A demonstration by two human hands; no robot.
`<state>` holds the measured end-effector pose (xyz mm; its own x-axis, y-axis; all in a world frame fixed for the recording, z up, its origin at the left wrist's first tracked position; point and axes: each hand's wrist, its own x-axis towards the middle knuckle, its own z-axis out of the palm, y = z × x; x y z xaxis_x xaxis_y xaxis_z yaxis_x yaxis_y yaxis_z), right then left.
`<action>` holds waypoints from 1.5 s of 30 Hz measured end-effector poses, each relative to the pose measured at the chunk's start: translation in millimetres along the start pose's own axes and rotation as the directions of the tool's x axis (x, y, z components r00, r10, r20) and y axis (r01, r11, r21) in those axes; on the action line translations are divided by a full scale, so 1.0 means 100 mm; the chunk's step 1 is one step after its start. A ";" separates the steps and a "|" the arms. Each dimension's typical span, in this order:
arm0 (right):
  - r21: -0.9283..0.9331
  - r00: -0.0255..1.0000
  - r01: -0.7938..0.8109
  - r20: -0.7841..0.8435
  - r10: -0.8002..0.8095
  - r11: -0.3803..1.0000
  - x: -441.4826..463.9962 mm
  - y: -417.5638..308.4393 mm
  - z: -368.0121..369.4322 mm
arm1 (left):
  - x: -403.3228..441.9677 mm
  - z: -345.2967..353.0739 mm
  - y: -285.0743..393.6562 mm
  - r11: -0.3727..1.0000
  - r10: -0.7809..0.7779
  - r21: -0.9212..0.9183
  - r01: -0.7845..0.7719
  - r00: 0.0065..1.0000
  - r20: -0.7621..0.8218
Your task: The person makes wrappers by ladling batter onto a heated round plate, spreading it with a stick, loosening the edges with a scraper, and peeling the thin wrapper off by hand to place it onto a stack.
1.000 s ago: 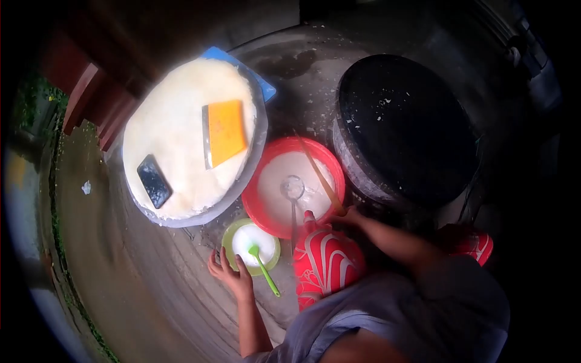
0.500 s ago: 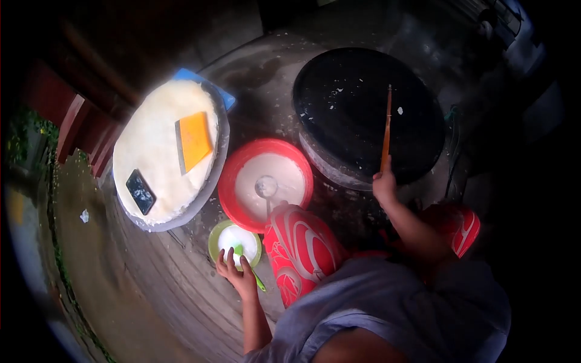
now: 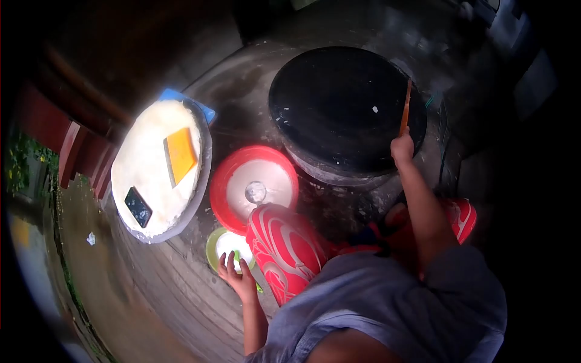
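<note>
long, thin wooden stick (image 3: 406, 107) is gripped in a person's closed right hand (image 3: 402, 148) at the right side of a wide, round black griddle (image 3: 333, 109), as the left hand (image 3: 240, 279), open with fingers spread, hovers by a green round bowl (image 3: 211, 249) of white contents.

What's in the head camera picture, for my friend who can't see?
A person's right hand holds a brown stick over a big black disc; the left hand is open by a green bowl. Nearby: a red bowl of pale liquid.
</note>
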<state>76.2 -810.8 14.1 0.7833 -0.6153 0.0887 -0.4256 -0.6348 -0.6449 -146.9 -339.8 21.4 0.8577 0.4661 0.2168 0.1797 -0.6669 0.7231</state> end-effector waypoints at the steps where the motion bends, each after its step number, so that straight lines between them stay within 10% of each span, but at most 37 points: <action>1: 0.026 0.998 0.055 -0.018 -0.054 0.998 -0.12 -0.04 -0.10 | 0.01 0.02 0.02 1.000 0.003 -0.005 -0.003 1.000 0.011; 3: 0.140 0.830 0.449 0.299 -0.470 0.883 -0.66 -0.18 -0.29 | 0.02 0.06 -0.01 0.999 0.033 -0.013 -0.033 0.999 0.026; 5: -0.082 0.649 0.678 0.533 -0.543 0.730 -1.03 -0.13 -0.47 | 0.04 0.12 0.00 0.998 0.056 -0.013 -0.056 0.998 0.022; 7: -0.115 0.925 0.205 0.347 -0.154 0.972 -0.96 0.30 -0.48 | 0.05 0.14 -0.08 0.996 0.081 -0.022 -0.081 0.997 0.005; 9: 0.284 0.909 -0.414 0.085 0.407 0.865 -0.52 1.11 -0.43 | 0.06 0.12 -0.10 0.996 0.087 -0.005 -0.087 0.996 0.006; 12: 0.591 0.764 -0.492 -0.060 0.643 0.640 -0.19 1.72 -0.54 | 0.05 0.14 -0.13 0.997 0.075 -0.015 -0.074 0.997 0.031; 14: 0.135 0.946 -0.109 -0.289 0.145 0.985 -0.32 1.25 -0.76 | 0.05 0.14 -0.09 0.996 0.016 -0.087 -0.012 0.999 0.052; 17: -0.221 0.990 0.076 0.135 -0.047 0.972 -0.22 1.00 -0.92 | 0.08 0.14 -0.12 0.998 0.027 -0.054 -0.023 0.998 0.063; 21: -0.091 0.881 -0.472 -0.069 0.467 0.877 0.20 1.15 -0.90 | 0.06 0.12 -0.16 0.992 0.057 -0.114 -0.056 0.998 0.008; 29: -0.100 0.998 -0.001 -0.058 -0.004 0.995 -0.17 0.38 -0.09 | -0.05 0.12 -0.14 0.993 -0.031 -0.117 0.032 0.999 0.013; 31: -0.004 0.923 0.281 0.273 -0.269 0.960 -0.74 -0.06 0.10 | -0.05 0.17 -0.21 0.985 -0.065 -0.156 0.071 0.997 0.042; 33: 0.271 0.525 0.615 0.560 -0.641 0.741 -1.26 -0.45 0.15 | -0.06 0.21 -0.24 0.973 -0.108 -0.197 0.118 0.992 0.062; 35: 0.391 0.523 0.510 0.567 -0.637 0.767 -1.46 -0.68 0.14 | -0.09 0.21 -0.31 0.978 -0.158 -0.124 0.167 0.984 0.080; 37: 0.461 0.782 0.331 0.354 -0.512 0.823 -1.31 -0.55 0.35 | -0.17 0.26 -0.54 0.964 -0.152 -0.215 0.158 0.987 0.045; 40: 0.464 0.929 -0.103 0.361 -0.082 0.880 -1.08 -0.25 0.52 | -0.28 0.26 -0.77 0.976 -0.197 -0.091 0.200 0.980 0.034; 42: 0.206 0.771 0.342 0.495 -0.400 0.917 -1.35 -0.25 0.21 | -0.35 0.34 -1.01 0.973 -0.226 -0.049 0.227 0.974 0.033; 43: 0.281 0.507 0.426 0.713 -0.484 0.860 -1.43 -0.38 0.02 | -0.38 0.40 -1.16 0.971 -0.241 0.013 0.240 0.969 0.056; 45: 0.314 0.391 0.477 0.761 -0.518 0.821 -1.57 -0.47 -0.07 | -0.48 0.54 -1.38 0.958 -0.283 0.076 0.277 0.957 0.067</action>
<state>-29.9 -687.6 35.4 0.8713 0.4439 -0.2090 0.1661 -0.6677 -0.7257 -186.9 -301.3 -123.9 0.8021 0.5958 -0.0405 0.4467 -0.5536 0.7029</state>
